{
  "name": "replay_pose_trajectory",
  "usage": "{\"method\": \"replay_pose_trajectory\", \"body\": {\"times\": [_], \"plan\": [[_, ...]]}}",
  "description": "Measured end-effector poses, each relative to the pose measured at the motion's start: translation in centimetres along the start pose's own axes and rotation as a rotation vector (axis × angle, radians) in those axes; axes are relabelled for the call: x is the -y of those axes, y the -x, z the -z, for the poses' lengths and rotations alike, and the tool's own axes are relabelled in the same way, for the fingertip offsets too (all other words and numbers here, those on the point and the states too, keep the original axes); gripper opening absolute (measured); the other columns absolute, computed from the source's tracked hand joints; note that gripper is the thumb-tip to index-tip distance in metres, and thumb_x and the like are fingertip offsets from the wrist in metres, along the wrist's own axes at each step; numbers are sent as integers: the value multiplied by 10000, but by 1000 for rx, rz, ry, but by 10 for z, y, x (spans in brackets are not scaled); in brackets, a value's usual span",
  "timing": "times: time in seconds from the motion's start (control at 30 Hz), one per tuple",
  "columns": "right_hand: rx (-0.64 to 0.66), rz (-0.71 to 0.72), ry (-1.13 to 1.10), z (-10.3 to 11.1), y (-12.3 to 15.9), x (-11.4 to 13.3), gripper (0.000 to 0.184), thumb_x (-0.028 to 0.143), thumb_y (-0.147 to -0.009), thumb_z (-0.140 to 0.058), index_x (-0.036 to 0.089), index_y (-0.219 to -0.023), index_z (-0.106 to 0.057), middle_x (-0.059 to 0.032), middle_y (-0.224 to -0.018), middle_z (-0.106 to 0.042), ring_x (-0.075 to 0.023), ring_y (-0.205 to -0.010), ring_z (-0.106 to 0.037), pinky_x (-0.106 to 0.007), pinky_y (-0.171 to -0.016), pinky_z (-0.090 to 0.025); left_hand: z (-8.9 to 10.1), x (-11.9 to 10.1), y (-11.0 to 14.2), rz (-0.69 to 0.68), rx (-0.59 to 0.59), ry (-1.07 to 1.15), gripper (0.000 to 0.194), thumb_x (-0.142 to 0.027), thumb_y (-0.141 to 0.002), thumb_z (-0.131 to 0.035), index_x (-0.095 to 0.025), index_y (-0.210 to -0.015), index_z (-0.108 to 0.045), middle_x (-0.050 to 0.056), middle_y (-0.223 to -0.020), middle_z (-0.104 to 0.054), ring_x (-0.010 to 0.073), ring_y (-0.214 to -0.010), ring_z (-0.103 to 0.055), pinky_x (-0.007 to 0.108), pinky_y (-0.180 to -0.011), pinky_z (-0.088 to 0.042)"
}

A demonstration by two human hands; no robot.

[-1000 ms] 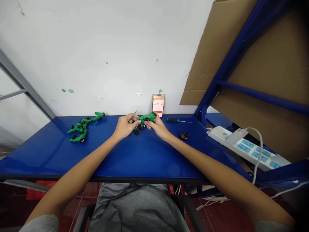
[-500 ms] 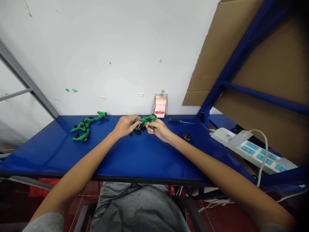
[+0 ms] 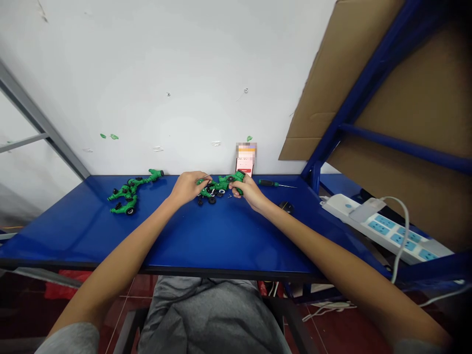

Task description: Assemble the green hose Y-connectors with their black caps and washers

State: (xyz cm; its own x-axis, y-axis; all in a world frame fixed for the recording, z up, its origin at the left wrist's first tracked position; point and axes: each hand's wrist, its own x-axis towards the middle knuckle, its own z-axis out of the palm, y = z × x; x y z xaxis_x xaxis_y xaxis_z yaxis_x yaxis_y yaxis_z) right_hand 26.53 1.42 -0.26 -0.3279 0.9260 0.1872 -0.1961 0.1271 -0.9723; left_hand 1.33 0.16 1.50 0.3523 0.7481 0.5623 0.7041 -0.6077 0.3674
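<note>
My right hand (image 3: 249,189) is closed around a green plastic hose fitting (image 3: 224,182) with a black knob, which looks like a valve. To its left, my left hand (image 3: 190,188) has thumb and fingers pinched together. A thin metal tool (image 3: 206,176) pokes out between these fingertips; its kind is hard to make out. Below and between the hands lie small black rings (image 3: 211,200) and other small green and black parts (image 3: 205,192). A pale ring (image 3: 221,191) lies just under the held fitting. The left fingertips are apart from the held fitting.
Several joined green fittings (image 3: 132,189) lie at the table's left. A lit phone (image 3: 245,164) leans against the wall. Right of it lie a screwdriver (image 3: 269,183) and a black round object (image 3: 286,207). A white power strip (image 3: 387,231) rests beyond the blue table (image 3: 206,241).
My left hand has drawn back leftward from the green fitting, with the thin tool in it. The right hand keeps its hold on the fitting. More small parts show between the hands.
</note>
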Motion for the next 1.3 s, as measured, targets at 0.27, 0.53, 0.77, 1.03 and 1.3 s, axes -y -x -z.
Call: {"method": "replay_pose_trajectory", "body": {"times": [0.27,0.53,0.77,1.03,1.3], "plan": [[-110,48,187,8,-7,-6,416,278,-705,-697,269,-1014,-418,61,-736,-638,-114,-504,-482,-247,-458,-323,-15,3,6,72,141,-116,404,-136,-927,-569,-295,-1184,-836,93,-1173,-820,289,-965,-763,328,-798,-556],[-17,88,115,-6,3,-4,437,288,-746,-724,269,-1055,-415,68,-757,-637,-108,-505,-478,-262,-486,-336,5,-28,1,167,12,183,334,-399,-1010,-599,-220,-1201,-806,51,-1054,-835,199,-731,-680,330,-799,-539],[105,101,170,-17,13,3,360,275,-818,-718,261,-1052,-444,69,-750,-629,-115,-533,-516,-272,-508,-369,-2,-42,2,163,162,435,481,-586,-968,-673,-186,-1213,-781,64,-1049,-828,225,-887,-739,296,-765,-529],[219,132,223,-8,10,11,476,391,-867,-797,257,-1212,-496,12,-875,-684,-186,-674,-675,-351,-606,-530,-2,-28,0,215,110,601,423,-568,-961,-699,-178,-1086,-807,86,-940,-823,229,-922,-758,311,-816,-539],[109,218,432,-3,12,23,576,409,-869,-850,278,-1355,-572,-85,-1134,-701,-251,-922,-689,-439,-795,-580,-5,-25,0,289,24,605,368,-526,-937,-703,-174,-1015,-780,63,-883,-810,179,-775,-698,282,-707,-500]]}}
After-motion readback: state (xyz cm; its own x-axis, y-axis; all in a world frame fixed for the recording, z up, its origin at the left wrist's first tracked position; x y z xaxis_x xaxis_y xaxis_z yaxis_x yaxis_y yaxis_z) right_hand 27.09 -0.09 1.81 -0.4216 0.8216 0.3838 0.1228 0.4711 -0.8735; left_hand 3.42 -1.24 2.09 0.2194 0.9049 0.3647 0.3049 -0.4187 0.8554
